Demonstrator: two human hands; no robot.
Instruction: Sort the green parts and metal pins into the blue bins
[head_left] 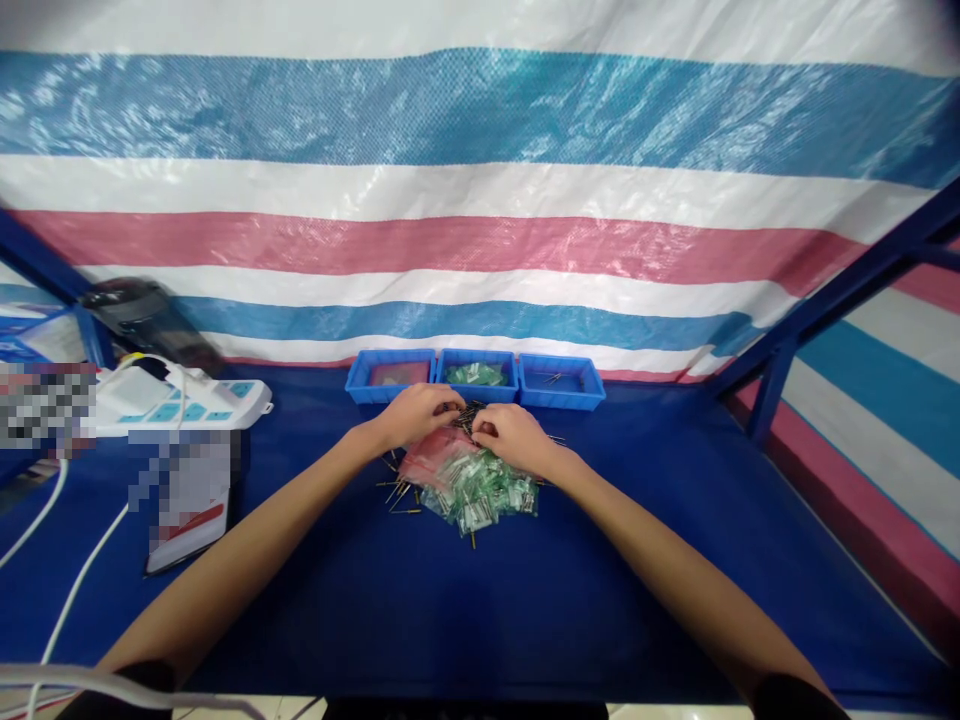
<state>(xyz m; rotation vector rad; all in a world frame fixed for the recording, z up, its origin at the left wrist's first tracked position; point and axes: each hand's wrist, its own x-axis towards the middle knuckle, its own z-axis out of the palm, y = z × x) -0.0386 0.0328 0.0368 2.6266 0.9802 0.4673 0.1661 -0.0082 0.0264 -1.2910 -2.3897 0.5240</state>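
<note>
My left hand (421,413) reaches over the far side of a heap, its fingers curled down among thin dark metal bits (469,415). Opposite it, my right hand (514,437) has thumb and fingers drawn together at the same bits. What either hand pinches is too small to make out. Below the hands lie red-tinted plastic bags (429,460) and a mound of small green-tinted plastic bags (480,490) with metal pieces inside. Loose thin metal bits (401,492) with brass-coloured parts stick out at the heap's left.
Behind the heap stand a blue bin with red bags (358,378), a blue bin with green bags (448,358) and a blue bin with a few metal bits (592,385). A power strip (244,405), white cables (82,590) and a phone (196,490) lie left.
</note>
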